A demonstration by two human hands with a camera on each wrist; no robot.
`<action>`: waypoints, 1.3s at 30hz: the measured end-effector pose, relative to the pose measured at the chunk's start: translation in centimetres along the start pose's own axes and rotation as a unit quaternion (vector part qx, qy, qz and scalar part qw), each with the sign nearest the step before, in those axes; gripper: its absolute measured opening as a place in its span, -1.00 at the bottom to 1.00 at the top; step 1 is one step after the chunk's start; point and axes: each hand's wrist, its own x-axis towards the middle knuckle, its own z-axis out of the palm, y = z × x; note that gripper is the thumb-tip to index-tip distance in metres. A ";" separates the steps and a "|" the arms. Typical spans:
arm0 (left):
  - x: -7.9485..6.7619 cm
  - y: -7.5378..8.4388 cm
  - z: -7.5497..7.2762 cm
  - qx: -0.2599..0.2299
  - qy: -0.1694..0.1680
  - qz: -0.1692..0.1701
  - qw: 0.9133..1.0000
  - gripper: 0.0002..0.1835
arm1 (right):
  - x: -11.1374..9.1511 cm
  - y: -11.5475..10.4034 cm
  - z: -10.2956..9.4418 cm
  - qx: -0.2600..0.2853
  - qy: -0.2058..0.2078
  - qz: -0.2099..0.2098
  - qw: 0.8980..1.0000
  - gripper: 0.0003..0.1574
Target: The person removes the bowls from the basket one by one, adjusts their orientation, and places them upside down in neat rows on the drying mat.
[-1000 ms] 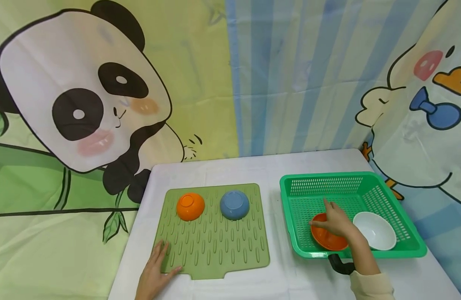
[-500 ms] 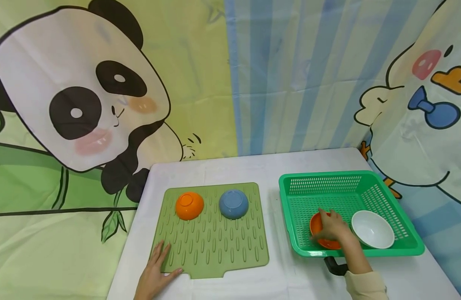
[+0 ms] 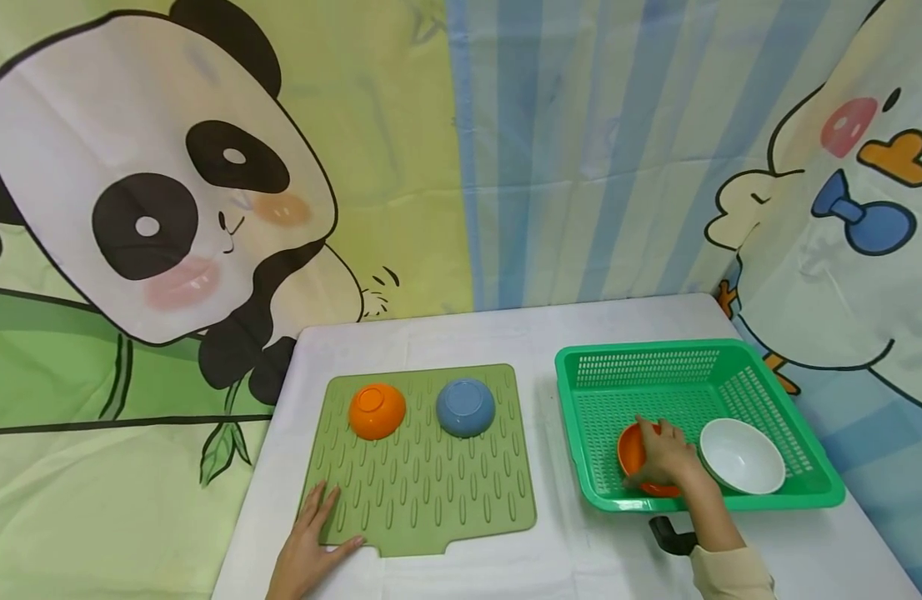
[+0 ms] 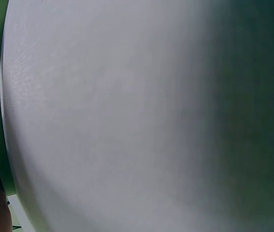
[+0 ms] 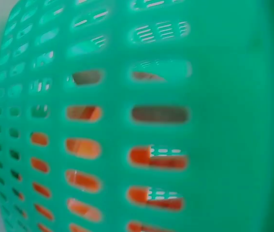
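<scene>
My left hand (image 3: pixel 308 537) rests with spread fingers on the lower left corner of a green ridged drying mat (image 3: pixel 423 508). An orange bowl (image 3: pixel 376 412) and a blue bowl (image 3: pixel 465 407) sit upside down on the mat's far half. On the right, my right hand (image 3: pixel 665 457) reaches into a green plastic basket (image 3: pixel 581 492) and grips a red-orange bowl (image 3: pixel 630 447), thumb and fingers at its rim. The hand covers much of that bowl. Seen through the slots of the basket wall (image 5: pixel 223 116), orange shows in the right wrist view. A white bowl (image 3: pixel 742 457) lies beside it, its inside showing.
Both mat and basket stand on a table with a white cloth (image 3: pixel 551 567). The basket's raised near wall (image 3: pixel 618 505) lies under my right forearm. Printed curtains (image 3: pixel 401 167) hang right behind the table and along its right side.
My right hand has lowered onto the red-orange bowl, its fingers drawing in from a spread reach to a grip. My left hand keeps its place on the mat. The head view shifts slightly.
</scene>
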 end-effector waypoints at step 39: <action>0.0 0.1 -0.1 -0.015 0.015 0.015 1.000 0.03 | -0.4 1.9 2.1 0.028 0.131 -0.050 0.990 0.31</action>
